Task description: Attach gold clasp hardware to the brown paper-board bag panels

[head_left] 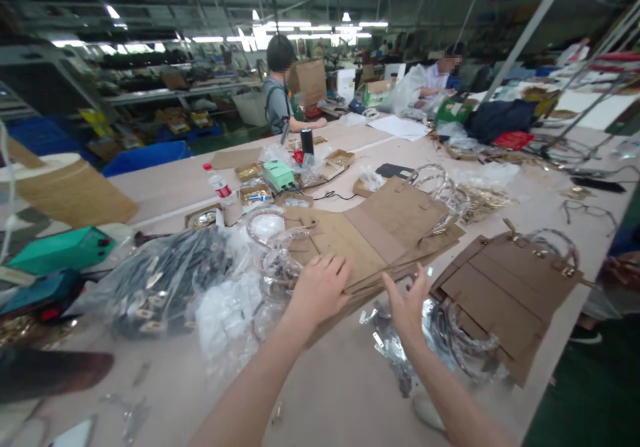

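Note:
A stack of flat brown bag pieces [370, 234] with plastic-wrapped handles lies in front of me. My left hand [323, 287] rests on its near left part, fingers over the top piece and thumb by the front edge. My right hand [407, 300] is just off the near right edge of the stack, thumb and fingers apart, with nothing visible between them. A small pale tag [430, 271] shows beside its fingertips. Shiny small tags [379, 340] and clear plastic lie on the table beneath that hand. Another stack of brown bag pieces [505, 294] is to the right.
A clear bag of dark straps [165, 280] lies at the left, near a green box [63, 250]. Farther back are a bottle [217, 180], a mint-green device [279, 175] and small trays of metal parts [340, 159]. Two people [280, 94] are beyond.

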Demonstrator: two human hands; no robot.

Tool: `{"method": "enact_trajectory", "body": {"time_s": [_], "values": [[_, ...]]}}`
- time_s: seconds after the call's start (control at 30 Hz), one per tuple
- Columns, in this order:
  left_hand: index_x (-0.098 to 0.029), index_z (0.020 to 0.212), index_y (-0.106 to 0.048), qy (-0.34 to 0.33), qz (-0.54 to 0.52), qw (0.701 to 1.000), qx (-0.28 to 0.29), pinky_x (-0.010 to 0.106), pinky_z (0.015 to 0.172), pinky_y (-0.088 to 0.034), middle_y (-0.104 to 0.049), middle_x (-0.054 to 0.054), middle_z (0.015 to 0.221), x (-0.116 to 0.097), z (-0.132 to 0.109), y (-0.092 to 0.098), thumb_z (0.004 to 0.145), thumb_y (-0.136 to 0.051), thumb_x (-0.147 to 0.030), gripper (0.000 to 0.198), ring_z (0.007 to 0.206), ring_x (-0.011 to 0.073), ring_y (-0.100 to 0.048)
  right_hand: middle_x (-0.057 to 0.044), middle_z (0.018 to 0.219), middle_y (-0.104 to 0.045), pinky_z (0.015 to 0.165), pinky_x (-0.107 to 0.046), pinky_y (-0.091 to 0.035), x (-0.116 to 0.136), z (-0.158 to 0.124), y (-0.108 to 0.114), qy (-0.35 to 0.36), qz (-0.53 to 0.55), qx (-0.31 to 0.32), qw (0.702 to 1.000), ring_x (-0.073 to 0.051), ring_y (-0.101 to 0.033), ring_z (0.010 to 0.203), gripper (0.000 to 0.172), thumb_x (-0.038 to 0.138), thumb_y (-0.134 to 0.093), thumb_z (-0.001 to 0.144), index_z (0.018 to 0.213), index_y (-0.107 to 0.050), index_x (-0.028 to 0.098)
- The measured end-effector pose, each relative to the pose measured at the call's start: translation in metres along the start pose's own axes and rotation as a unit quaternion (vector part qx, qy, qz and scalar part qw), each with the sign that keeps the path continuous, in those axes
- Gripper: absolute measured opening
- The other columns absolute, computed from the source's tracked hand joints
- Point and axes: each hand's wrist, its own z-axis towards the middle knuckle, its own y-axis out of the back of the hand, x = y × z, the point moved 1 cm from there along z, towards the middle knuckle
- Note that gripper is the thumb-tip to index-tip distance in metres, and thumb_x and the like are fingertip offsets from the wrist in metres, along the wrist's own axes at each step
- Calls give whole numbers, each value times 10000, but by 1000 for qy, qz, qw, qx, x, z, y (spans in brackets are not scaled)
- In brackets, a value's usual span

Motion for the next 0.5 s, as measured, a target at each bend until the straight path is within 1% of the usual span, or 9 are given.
{"method": "enact_trajectory", "body": {"time_s": [0.03,0.1,0.17,0.2,0.23,0.3,0.37,0.43,0.5], "values": [[-184,1443,-505,1,0,1000,-10,466,1030,-464,-653,135,1343,-3,-2,-3,865,-762,-426,677,1256,321,-575,-183,1590,-382,1213,-595,-361,6,7,11,58,-6,24,998,-344,-425,1447,899,520,-686,903,1624,-248,209],[-171,1430,-512,2,2,1000,-29,466,1007,-473,-674,138,1297,-6,-5,-10,865,-759,-421,666,1214,326,-595,-160,1658,-326,1259,-573,-317,20,21,21,186,-4,157,970,-331,-377,1507,930,482,-709,903,1650,-217,226],[-159,1456,-487,-6,2,999,-50,456,1034,-471,-662,139,1340,-7,-11,-14,879,-746,-400,677,1235,319,-590,-141,1687,-327,1282,-546,-299,28,29,17,282,-5,321,904,-320,-357,1539,942,479,-721,909,1664,-214,235],[-156,1487,-457,-19,0,998,-60,443,1077,-457,-630,137,1408,-6,-15,-14,889,-736,-381,697,1284,307,-569,-134,1679,-362,1282,-533,-309,29,31,12,310,-4,378,872,-315,-372,1537,906,487,-717,918,1657,-258,237],[-158,1520,-420,-41,-3,997,-71,426,1131,-430,-580,132,1488,-4,-19,-13,897,-728,-362,724,1349,291,-531,-126,1658,-409,1279,-524,-322,28,32,7,326,-2,410,852,-310,-393,1529,842,496,-705,931,1638,-324,241],[-162,1563,-367,-83,2,992,-95,401,1226,-349,-479,116,1598,1,-31,-9,921,-704,-338,746,1462,265,-428,-108,1600,-504,1267,-513,-349,21,31,-4,332,1,415,847,-300,-447,1498,712,511,-683,950,1574,-461,249],[-163,1563,-380,-86,27,987,-130,432,1263,-297,-471,118,1605,10,-43,-1,956,-667,-340,694,1499,272,-374,-85,1549,-568,1263,-502,-358,12,25,-11,321,8,380,868,-286,-492,1466,615,517,-665,964,1510,-552,260],[-173,1527,-447,-39,67,982,-171,504,1254,-293,-521,124,1560,19,-55,7,977,-647,-355,613,1489,307,-375,-65,1499,-620,1253,-475,-377,5,18,-14,309,21,351,884,-271,-539,1427,544,520,-648,973,1455,-615,270],[-199,1416,-574,10,106,976,-190,549,1213,-331,-607,113,1460,25,-62,13,980,-648,-367,473,1449,332,-413,-52,1444,-666,1235,-446,-403,1,11,-13,296,29,332,895,-261,-582,1387,474,523,-617,986,1387,-677,277]]}}
